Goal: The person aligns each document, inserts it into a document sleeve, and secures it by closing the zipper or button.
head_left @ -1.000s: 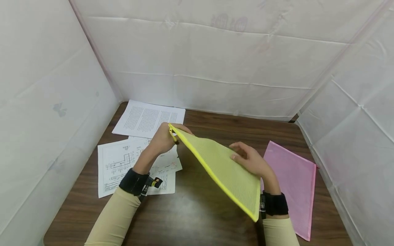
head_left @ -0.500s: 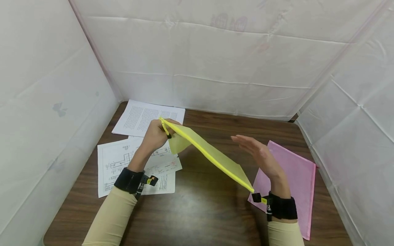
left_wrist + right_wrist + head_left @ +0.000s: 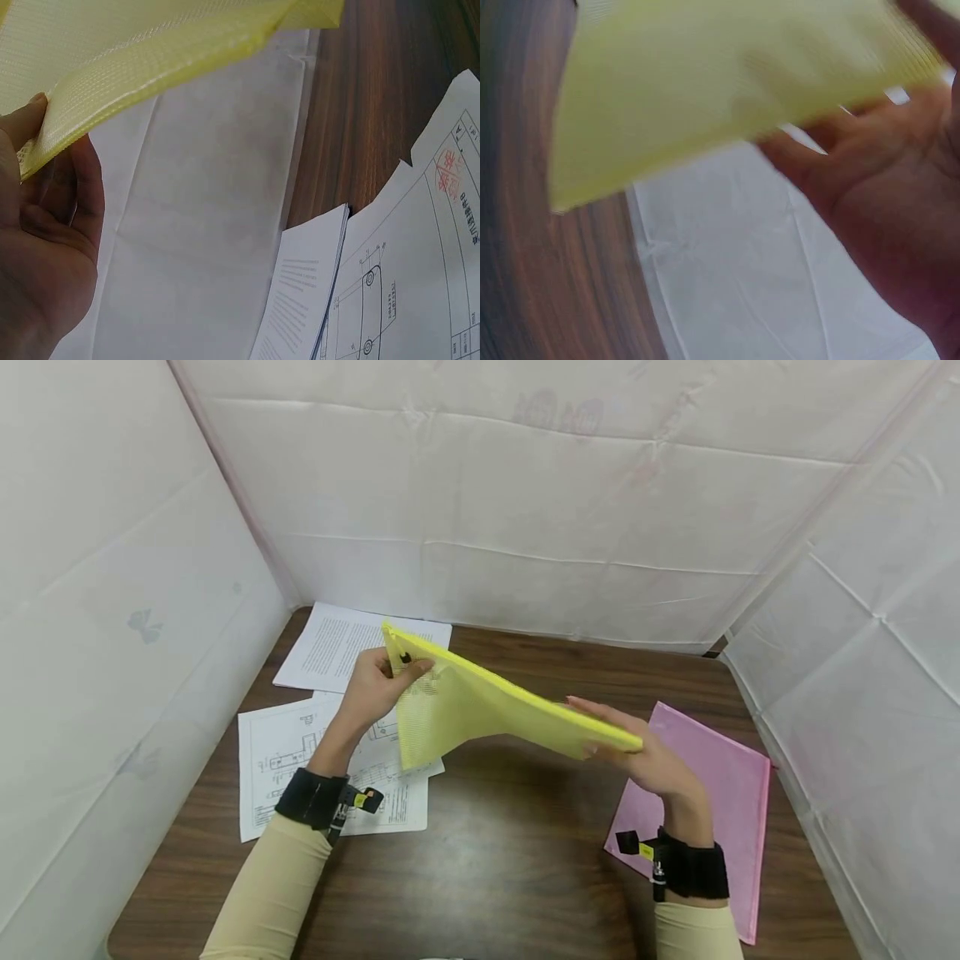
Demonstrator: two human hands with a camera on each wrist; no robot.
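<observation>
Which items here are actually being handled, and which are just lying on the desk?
In hand:
- yellow mesh pouch, raised off the table
- left hand, gripping its zipper corner
- right hand, supporting its other end with straight fingers

Lying about:
- pink pouch, flat on the table
- printed text sheets
- drawing sheets

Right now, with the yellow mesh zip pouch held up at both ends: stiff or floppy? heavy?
Probably floppy: the yellow mesh zip pouch droops below the left hand that pinches its corner, and its free edge sags. Likely light: the right hand seems to carry its far end on nearly straight fingers. The woven mesh in the left wrist view suggests a fair grip, not slippery.
</observation>
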